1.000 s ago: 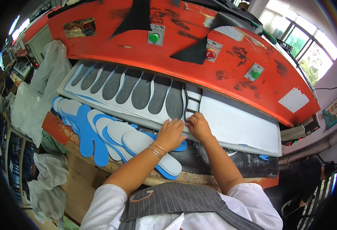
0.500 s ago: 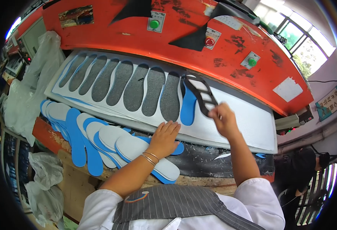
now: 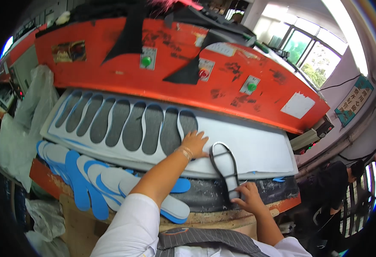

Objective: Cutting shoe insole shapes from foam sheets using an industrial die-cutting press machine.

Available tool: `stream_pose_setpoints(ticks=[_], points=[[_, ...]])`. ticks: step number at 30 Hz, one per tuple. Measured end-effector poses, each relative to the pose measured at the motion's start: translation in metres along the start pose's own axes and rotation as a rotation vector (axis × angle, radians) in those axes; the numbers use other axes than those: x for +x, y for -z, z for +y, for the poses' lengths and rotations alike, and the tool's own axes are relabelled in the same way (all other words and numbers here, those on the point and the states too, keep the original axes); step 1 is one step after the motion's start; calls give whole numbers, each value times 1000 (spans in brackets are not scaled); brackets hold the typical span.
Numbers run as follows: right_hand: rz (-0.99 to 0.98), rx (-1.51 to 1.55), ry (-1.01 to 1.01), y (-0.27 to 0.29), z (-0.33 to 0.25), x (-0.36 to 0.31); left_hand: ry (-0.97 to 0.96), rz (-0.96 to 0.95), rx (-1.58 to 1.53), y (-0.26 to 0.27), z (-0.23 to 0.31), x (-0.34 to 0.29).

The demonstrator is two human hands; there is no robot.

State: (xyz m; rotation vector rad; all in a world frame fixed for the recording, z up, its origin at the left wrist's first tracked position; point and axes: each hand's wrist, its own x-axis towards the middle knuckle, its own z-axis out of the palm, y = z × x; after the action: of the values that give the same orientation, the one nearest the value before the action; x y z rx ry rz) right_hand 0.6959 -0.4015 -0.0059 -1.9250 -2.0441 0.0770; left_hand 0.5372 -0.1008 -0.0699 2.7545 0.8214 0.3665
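Observation:
My left hand reaches across a thick white foam sheet, fingers spread, over the lower end of the last insole-shaped cutout. Part of what lies under the palm is hidden. My right hand grips the heel end of an insole-shaped cutting die, a dark open frame with crossbars. The die is tilted over the sheet's near edge, toe end away from me. A row of several cutouts shows dark grey through the sheet, left of my left hand.
White-and-blue insoles lie in an overlapping pile at the near left. Behind the sheet stands a red machine beam with green and red buttons. A black mat lies along the front. Clear plastic bags hang at left; another person is at right.
The die has come back toward me in my right hand. My left hand has moved forward onto the last cutout, where the blue insole no longer shows. The view has shifted.

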Motion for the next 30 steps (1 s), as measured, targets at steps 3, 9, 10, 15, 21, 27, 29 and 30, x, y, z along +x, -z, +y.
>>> stream_pose_setpoints(ticks=[3, 9, 10, 15, 21, 27, 29, 30], points=[[66, -191, -257, -20, -6, 42, -84, 143, 157, -14, 10, -2], [-28, 124, -398, -46, 18, 72, -94, 192, -6, -16, 24, 4], [-49, 255, -400, -36, 26, 70, 7, 228, -87, -3, 35, 2], [97, 947, -223, 0, 53, 25, 185, 435, -414, 31, 134, -31], [146, 557, 169, 41, 66, 0, 313, 457, -927, 28, 264, -56], [25, 565, 314, 58, 79, -29, 350, 457, -1696, -3, 307, -65], [-32, 576, 339, 76, 79, -34, 372, 573, -1750, -13, 324, -70], [-84, 531, 372, 82, 82, -36, 352, 571, -1786, -15, 331, -72]])
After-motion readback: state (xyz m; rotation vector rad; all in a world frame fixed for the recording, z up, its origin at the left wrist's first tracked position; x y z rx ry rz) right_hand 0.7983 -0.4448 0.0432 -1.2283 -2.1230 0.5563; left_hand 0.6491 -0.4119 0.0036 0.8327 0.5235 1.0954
